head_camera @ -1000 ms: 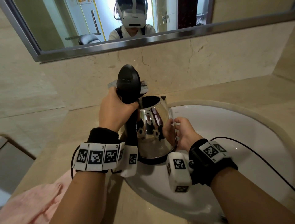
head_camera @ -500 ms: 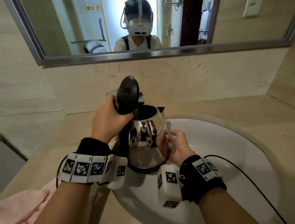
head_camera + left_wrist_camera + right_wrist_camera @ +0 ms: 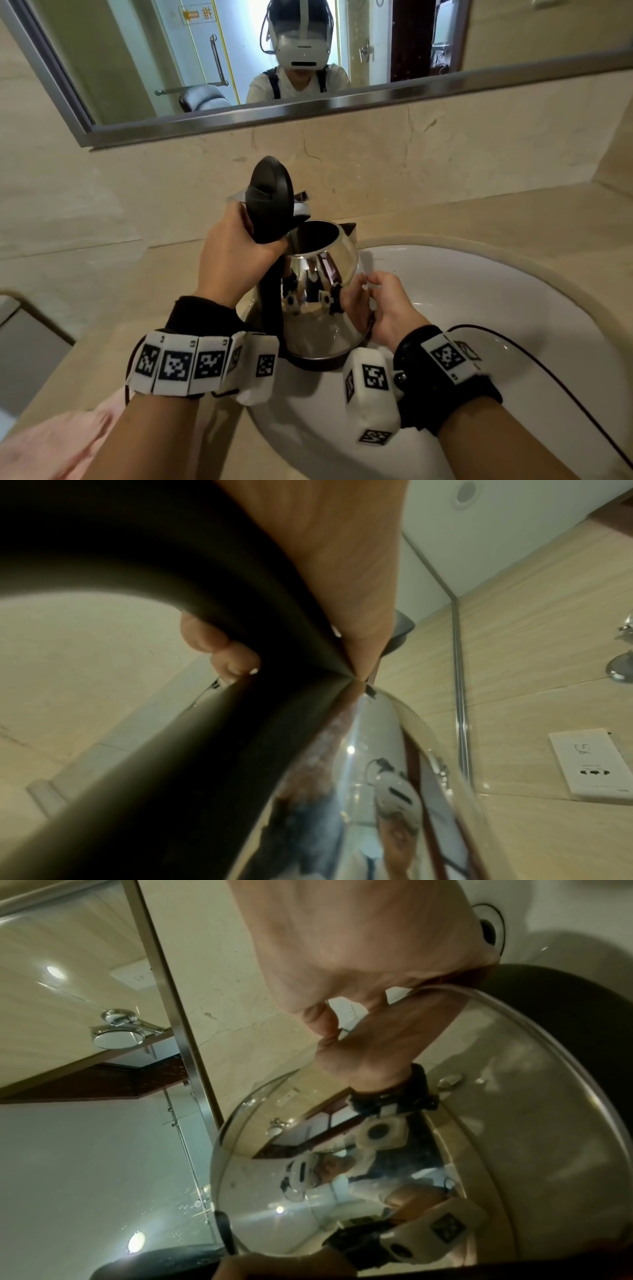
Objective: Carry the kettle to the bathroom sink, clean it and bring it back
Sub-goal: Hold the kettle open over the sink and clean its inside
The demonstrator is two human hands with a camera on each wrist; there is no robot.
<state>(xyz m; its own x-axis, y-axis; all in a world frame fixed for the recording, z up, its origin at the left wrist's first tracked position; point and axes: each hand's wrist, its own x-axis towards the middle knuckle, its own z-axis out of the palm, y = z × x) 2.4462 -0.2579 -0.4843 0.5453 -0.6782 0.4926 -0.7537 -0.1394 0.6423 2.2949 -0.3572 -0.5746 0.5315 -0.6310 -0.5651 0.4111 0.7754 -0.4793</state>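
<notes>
Kettle: a shiny steel kettle (image 3: 318, 294) with a black base and black handle, held upright over the left rim of the sink, its base low over the white bowl; whether it touches the bowl cannot be told.
Lid: the black lid (image 3: 272, 192) is flipped up and stands open above the handle, so the dark inside of the kettle shows.
Spout: a small pointed spout (image 3: 350, 229) faces away from the person, toward the wall.
Left hand: the left hand (image 3: 236, 257) is wrapped around the top of the handle (image 3: 270, 291); in the left wrist view the fingertips (image 3: 232, 653) curl around the far side of the black handle (image 3: 205, 723), clamped on it.
Right hand: the right hand (image 3: 387, 308) lies against the right side of the kettle body, fingers curled and close together with the thumb on the steel; the right wrist view shows the fingers (image 3: 325, 1026) bent against the polished wall (image 3: 377, 1150).
Sink: a white oval sink (image 3: 479, 308) set in a beige stone counter (image 3: 513, 219); its drain (image 3: 489, 931) shows in the right wrist view.
Mirror: a mirror (image 3: 239, 61) with a metal frame hangs above the counter and reflects a person wearing a white headset.
Towel: a pink towel (image 3: 51, 442) lies on the counter at the lower left, well apart from the kettle.
Cable: a thin black cable (image 3: 534, 356) runs from the right wristband across the sink.
Wristbands: 2 black wristbands with white marker blocks, 1 on each wrist.
</notes>
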